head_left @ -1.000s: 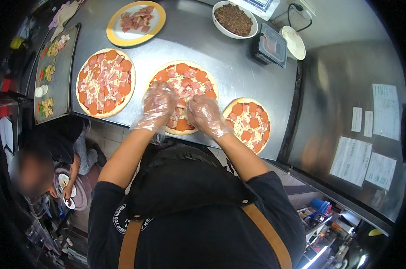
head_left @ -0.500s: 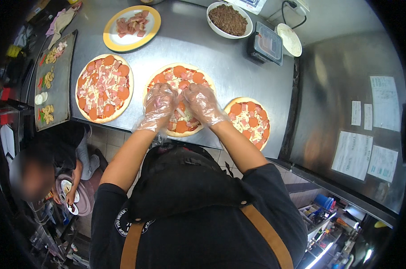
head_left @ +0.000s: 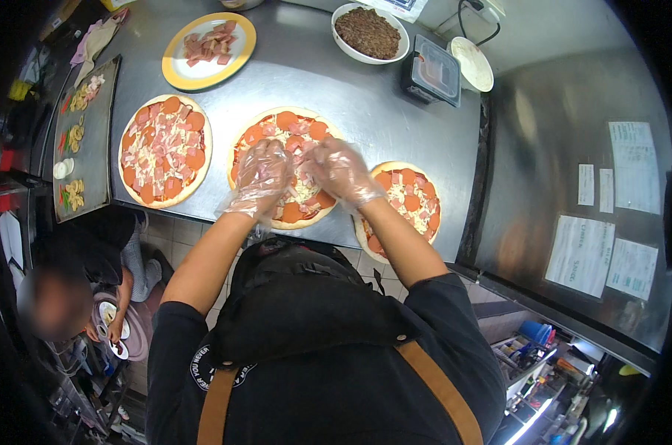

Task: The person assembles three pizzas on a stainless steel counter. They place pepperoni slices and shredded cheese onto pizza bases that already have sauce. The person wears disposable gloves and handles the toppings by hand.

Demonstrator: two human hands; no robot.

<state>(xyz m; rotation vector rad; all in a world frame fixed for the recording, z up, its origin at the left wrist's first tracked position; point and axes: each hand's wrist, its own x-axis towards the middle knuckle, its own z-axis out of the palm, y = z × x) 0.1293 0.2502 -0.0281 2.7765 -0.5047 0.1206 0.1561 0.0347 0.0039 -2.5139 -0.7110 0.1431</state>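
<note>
Both my hands wear clear plastic gloves and hover close over the middle pizza (head_left: pixel 304 189), which has sauce, pepperoni slices, shredded cheese and pink ham pieces. My left hand (head_left: pixel 263 174) is over its left half, fingers curled together and pointing down. Over the right half, my right hand (head_left: pixel 343 172) has its fingertips pinched and is slightly blurred. Whatever lies between the fingers is hidden. To the left is a similarly topped pizza (head_left: pixel 165 150). A smaller pizza (head_left: pixel 404 200) lies at the right, partly behind my right forearm.
On the steel table (head_left: pixel 276 74) stand a yellow-rimmed plate (head_left: pixel 170 68) of ham pieces, a bowl of ground meat (head_left: pixel 368 34), a lidded container (head_left: pixel 434 70) and a white tub (head_left: pixel 472 65). A tray (head_left: pixel 91 148) holds vegetable portions. Another person (head_left: pixel 102 259) works lower left.
My right hand has moved a little to the right, widening the gap from my left hand. The whole view has shifted slightly, so the table things appear farther left.
</note>
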